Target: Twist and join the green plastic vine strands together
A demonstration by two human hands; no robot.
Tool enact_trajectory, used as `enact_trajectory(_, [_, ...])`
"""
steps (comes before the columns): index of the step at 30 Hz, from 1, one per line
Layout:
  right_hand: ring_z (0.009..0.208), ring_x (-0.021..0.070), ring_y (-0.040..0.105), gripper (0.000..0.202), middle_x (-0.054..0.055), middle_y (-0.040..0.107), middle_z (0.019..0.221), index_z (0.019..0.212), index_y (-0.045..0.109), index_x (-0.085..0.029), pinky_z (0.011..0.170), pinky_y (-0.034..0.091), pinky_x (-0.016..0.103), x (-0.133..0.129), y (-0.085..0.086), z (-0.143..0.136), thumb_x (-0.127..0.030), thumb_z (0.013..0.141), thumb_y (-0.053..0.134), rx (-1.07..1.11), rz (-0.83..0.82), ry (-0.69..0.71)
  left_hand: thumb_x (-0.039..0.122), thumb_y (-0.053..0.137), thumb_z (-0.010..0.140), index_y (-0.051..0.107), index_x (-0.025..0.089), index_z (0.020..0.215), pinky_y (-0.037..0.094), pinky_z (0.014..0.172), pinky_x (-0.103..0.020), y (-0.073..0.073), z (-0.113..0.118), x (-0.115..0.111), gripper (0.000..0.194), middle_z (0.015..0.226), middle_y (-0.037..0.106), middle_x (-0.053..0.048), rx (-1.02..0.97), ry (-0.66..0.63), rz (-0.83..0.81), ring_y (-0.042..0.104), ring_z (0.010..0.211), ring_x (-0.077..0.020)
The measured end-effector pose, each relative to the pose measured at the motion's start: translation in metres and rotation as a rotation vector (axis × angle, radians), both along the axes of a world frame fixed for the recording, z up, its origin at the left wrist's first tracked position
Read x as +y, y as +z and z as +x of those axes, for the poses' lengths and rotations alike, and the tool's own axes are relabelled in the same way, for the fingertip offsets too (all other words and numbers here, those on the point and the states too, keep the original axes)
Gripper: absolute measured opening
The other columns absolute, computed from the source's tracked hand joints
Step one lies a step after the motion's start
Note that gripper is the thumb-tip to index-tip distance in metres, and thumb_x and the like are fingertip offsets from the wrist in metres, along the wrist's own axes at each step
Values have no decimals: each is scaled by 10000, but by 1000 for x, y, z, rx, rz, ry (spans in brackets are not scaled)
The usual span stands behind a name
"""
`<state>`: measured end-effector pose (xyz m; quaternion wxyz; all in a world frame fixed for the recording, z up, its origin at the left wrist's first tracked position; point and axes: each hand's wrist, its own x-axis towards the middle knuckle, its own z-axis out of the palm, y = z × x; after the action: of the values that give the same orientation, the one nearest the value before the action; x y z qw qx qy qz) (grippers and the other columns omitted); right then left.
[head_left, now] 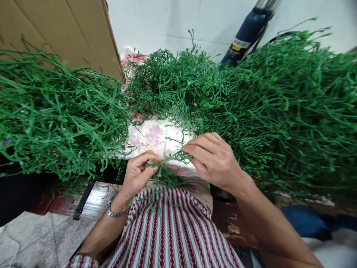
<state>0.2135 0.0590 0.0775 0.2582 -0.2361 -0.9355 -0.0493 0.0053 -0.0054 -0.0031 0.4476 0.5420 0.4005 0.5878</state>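
From here I see the left hand (139, 172) and right hand (214, 158) both pinching one green sprig (169, 159) over the flowery cover's (152, 136) near side.

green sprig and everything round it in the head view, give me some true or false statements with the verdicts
1. The left hand and right hand both touch the green sprig. True.
2. The metal band is on the right wrist. False: it is on the left wrist.
3. The striped fabric is red and white. True.
4. The cardboard stands at the picture's upper right. False: it is at the upper left.
5. Green strands show at the picture's left edge only. False: they reach the right edge too.
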Motion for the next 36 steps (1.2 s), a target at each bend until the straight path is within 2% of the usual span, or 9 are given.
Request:
enact_trajectory(4, [720,156,533,190,51,636,777,901,644,-134,667,403,302,-6,-13,0,-104,825,472,17,68,-73,290,567,735,659,153,919,407,714,-308,16,3,-1,247,866,597,-79,28,38,16,541,827,-211])
enact_trajectory(9, [714,161,534,176,46,634,776,942,644,-155,662,404,311,-6,-25,-9,-158,831,507,27,98,-82,269,526,804,639,153,775,391,703,-289,37,8,7,164,789,571,-57,315,23,-8,525,789,-179])
enact_trajectory(13, [730,173,541,212,57,636,787,960,639,-154,656,422,318,-8,-32,-15,-108,819,488,74,94,-59,168,537,776,569,152,652,367,649,-255,35,13,12,129,691,502,-12,450,8,-57,475,683,-132])
enact_trajectory(17, [812,184,552,277,92,636,878,1026,608,-104,733,474,321,-14,-46,-20,-48,790,476,233,-3,-38,139,529,782,541,154,632,351,622,-242,28,18,11,152,658,472,4,363,130,-30,451,654,-119])
enact_trajectory(20, [851,193,555,245,103,631,927,1035,599,-94,772,487,338,-19,-50,-19,-104,800,532,276,-152,-53,188,556,794,572,156,693,366,640,-243,23,19,11,108,700,493,-9,262,247,37,475,699,-129])
enact_trajectory(25, [998,241,545,445,113,598,1095,1149,553,-128,863,470,423,-24,-33,-4,-361,778,635,134,-348,-22,221,540,814,575,163,759,385,640,-236,22,21,14,87,754,509,-21,304,342,44,490,713,-133])
enact_trajectory(28, [1006,227,556,422,116,596,1104,1154,551,-131,861,481,401,-21,-17,7,-275,770,650,251,-257,-24,185,510,825,565,159,767,392,659,-241,23,23,15,84,756,504,-26,381,286,47,495,721,-135])
enact_trajectory(32, [934,189,592,317,90,634,999,1066,598,-143,824,500,343,-13,-6,11,-82,755,614,435,-63,-126,135,493,825,572,160,797,395,666,-243,22,24,14,87,774,511,-34,419,217,115,499,751,-137])
enact_trajectory(36, [1022,226,562,238,78,632,1058,955,637,-175,894,457,402,-6,-6,10,-101,730,654,351,28,-167,117,516,810,595,170,810,407,680,-247,16,23,13,96,788,533,-36,384,115,135,510,784,-142])
